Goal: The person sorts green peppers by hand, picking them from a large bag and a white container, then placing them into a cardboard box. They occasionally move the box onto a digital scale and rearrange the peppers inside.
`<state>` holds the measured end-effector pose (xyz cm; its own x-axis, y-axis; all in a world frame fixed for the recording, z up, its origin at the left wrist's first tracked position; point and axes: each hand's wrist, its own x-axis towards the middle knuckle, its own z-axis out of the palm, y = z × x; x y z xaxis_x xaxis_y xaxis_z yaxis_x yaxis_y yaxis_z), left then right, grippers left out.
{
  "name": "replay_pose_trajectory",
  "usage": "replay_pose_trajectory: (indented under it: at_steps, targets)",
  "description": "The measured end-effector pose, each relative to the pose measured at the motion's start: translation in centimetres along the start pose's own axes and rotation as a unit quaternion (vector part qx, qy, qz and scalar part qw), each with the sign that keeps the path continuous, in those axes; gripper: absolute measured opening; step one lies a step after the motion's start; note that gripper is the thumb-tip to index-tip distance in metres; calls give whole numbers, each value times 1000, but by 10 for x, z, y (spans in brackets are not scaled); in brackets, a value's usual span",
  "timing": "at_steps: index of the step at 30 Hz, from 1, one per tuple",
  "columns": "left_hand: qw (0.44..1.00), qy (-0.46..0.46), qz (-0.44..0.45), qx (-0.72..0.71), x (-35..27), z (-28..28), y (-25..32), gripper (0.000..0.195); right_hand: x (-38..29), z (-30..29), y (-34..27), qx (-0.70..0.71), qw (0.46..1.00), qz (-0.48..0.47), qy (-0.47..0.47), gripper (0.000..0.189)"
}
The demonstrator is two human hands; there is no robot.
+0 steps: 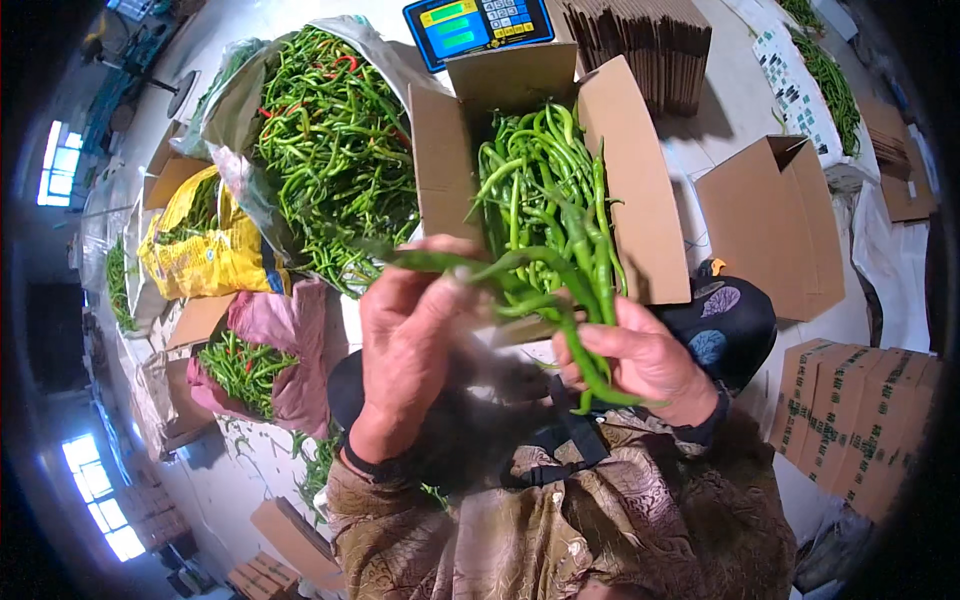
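Note:
Long green chili peppers (566,322) span the gap between my two hands, in front of an opened cardboard box (637,187). My left hand (412,337) grips the stem end of one pepper between thumb and fingers, and is partly blurred. Several peppers are held in my right hand (637,352), their tips hanging below the fingers. More long green peppers (547,187) lie lengthwise inside the box, whose flaps stand up. Left of the box, a big open plastic sack (236,124) holds a heap of green peppers (337,142) with a few red ones.
A digital scale display (480,30) stands behind the box, beside stacked flat cardboard (645,52). A yellow bag (202,259) and a pink sack (300,337) with peppers are at left. At right are an open carton (772,232), a white foam box (802,112) of peppers and stacked printed cartons (847,420).

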<state>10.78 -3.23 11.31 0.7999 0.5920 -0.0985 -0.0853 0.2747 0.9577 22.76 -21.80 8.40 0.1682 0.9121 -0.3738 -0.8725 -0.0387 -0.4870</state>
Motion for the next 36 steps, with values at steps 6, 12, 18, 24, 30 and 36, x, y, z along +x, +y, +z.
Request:
replay_pose_trajectory:
  at_steps: [6,12,18,24,30,36]
  targets:
    - [908,123,309,254,73,-26,-16,21,-3,-43,-31,11,988,-42,145,36]
    - [709,47,443,547,140,-25,-45,33,22,-34,-61,-64,981,-92,156,26]
    - [792,-82,206,569,147,-19,-79,47,50,-40,-74,-63,976,-145,151,26]
    - [927,-199,-78,309,92,43,-49,20,74,-47,-69,-56,972,-172,151,22]
    - [962,-152,-159,164,83,47,-77,22,75,-50,-66,-90,964,-191,163,22]
    - [948,-191,-168,192,102,21,-71,20,67,-64,-74,-87,961,-174,197,23]
